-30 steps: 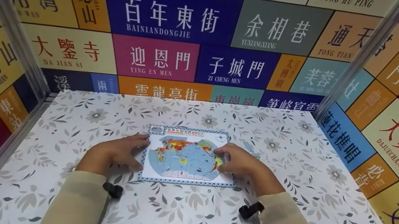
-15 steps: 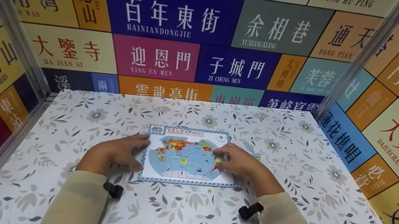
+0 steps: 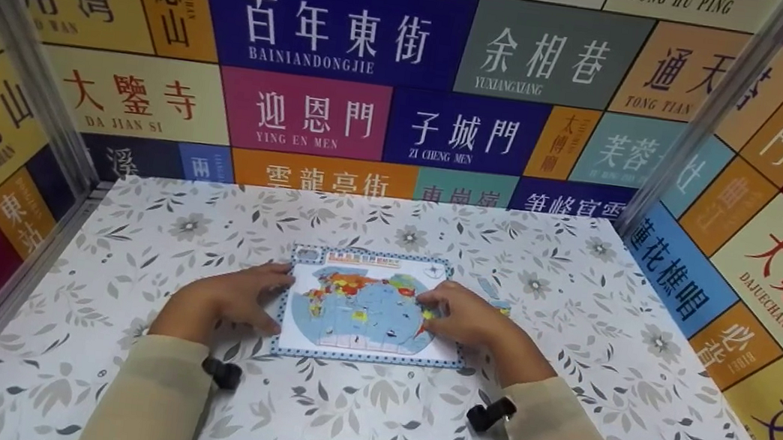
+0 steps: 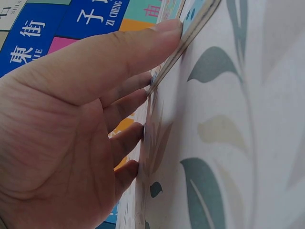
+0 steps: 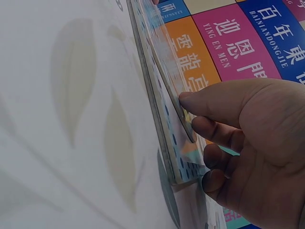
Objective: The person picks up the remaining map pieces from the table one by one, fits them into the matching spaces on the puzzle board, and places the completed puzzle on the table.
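A world map jigsaw puzzle [image 3: 368, 308] with a blue dotted border lies flat in the middle of the table. At its left edge is my left hand [image 3: 230, 297], its fingers stretched out and spread; in the left wrist view the thumb [image 4: 143, 45] touches the board's rim [image 4: 195, 24]. My right hand [image 3: 476, 326] reaches over the right side of the map. Its thumb [image 5: 214, 102] and curled index finger meet at a slightly raised puzzle piece [image 5: 178, 109] just inside the dotted rim [image 5: 167, 136]. That hand hides part of the map's right side.
Light blue pieces [image 3: 492, 290] partly show behind my right hand. The table [image 3: 364, 428] wears a white floral cover. Sign-printed walls [image 3: 334, 27] enclose its back and sides, with metal posts [image 3: 715, 119] at the rear corners.
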### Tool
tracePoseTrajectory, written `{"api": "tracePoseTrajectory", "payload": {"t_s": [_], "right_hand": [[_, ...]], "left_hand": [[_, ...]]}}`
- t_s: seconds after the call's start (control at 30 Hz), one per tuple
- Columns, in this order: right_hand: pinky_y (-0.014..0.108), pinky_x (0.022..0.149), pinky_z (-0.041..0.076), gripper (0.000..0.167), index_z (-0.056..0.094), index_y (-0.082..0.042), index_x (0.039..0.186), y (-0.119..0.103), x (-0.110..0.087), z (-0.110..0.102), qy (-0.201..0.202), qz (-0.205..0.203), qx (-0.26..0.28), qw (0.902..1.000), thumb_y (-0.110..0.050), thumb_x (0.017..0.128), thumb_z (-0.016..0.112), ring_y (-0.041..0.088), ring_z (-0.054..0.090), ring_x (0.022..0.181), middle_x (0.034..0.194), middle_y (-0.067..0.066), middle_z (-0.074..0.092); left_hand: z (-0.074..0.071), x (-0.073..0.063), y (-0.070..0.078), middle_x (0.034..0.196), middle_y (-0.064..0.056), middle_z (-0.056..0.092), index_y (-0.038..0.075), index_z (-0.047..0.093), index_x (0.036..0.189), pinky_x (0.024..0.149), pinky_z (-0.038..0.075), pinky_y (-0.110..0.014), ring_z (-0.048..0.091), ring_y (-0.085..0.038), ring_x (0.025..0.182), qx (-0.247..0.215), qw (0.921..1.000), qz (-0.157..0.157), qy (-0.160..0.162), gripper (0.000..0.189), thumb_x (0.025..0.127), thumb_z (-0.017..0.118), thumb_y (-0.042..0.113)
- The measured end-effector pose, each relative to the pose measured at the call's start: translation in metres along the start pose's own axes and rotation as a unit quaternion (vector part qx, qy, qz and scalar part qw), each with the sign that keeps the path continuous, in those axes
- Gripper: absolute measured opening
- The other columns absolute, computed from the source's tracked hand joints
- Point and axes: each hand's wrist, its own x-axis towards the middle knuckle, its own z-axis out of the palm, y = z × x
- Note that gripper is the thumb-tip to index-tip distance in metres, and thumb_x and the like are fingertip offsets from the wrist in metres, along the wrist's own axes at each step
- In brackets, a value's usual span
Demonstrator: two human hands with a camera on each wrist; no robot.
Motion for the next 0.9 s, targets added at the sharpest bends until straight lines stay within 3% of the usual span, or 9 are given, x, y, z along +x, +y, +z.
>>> {"api": "tracePoseTrajectory", "payload": {"t_s": [0.13, 0.37, 0.57, 0.73, 0.9], "right_hand": [[0.044, 0.109, 0.049, 0.045, 0.070, -0.025, 0.142, 0.003, -0.001, -0.005, 0.002, -0.011, 0.012, 0.9999, -0.026, 0.097, 0.079, 0.020, 0.058, 0.118, 0.132, -0.002, 0.063], [0.048, 0.104, 0.052, 0.049, 0.065, -0.016, 0.147, 0.013, -0.005, -0.024, 0.023, -0.035, 0.019, 0.9989, -0.024, 0.100, 0.074, 0.026, 0.059, 0.119, 0.133, 0.007, 0.064], [0.042, 0.092, 0.051, 0.053, 0.063, -0.015, 0.150, 0.029, -0.011, -0.043, 0.062, -0.035, 0.022, 0.9972, -0.024, 0.098, 0.075, 0.028, 0.058, 0.111, 0.135, 0.011, 0.066], [0.035, 0.082, 0.051, 0.053, 0.061, -0.015, 0.152, 0.043, -0.016, -0.060, 0.088, -0.015, 0.051, 0.9947, -0.024, 0.100, 0.073, 0.024, 0.055, 0.099, 0.140, 0.016, 0.065], [0.034, 0.082, 0.051, 0.050, 0.060, -0.016, 0.153, 0.055, -0.022, -0.072, 0.107, 0.006, 0.072, 0.9917, -0.025, 0.105, 0.067, 0.024, 0.056, 0.101, 0.145, 0.017, 0.063]], "left_hand": [[0.000, 0.000, -0.001, 0.181, 0.016, 0.014, 0.039, 0.042, 0.164, 0.136, 0.011, -0.066, 0.006, -0.031, 0.171, 0.001, 1.0000, 0.002, 0.001, 0.097, 0.081, 0.093, 0.034], [0.001, 0.000, -0.003, 0.182, 0.009, 0.016, 0.033, 0.041, 0.166, 0.136, 0.012, -0.066, 0.009, -0.034, 0.170, 0.025, 0.9989, 0.038, 0.008, 0.096, 0.084, 0.091, 0.034], [0.001, 0.001, -0.004, 0.182, 0.013, 0.015, 0.037, 0.042, 0.165, 0.136, 0.010, -0.066, 0.008, -0.032, 0.171, 0.013, 0.9997, 0.022, 0.006, 0.096, 0.082, 0.092, 0.034], [0.001, 0.002, -0.004, 0.182, 0.013, 0.014, 0.036, 0.041, 0.165, 0.136, 0.010, -0.065, 0.008, -0.032, 0.171, 0.015, 0.9996, 0.021, 0.006, 0.097, 0.082, 0.092, 0.035], [0.001, 0.001, -0.003, 0.182, 0.013, 0.015, 0.036, 0.041, 0.165, 0.136, 0.010, -0.066, 0.008, -0.033, 0.171, 0.013, 0.9997, 0.020, 0.003, 0.097, 0.082, 0.092, 0.035]]}}
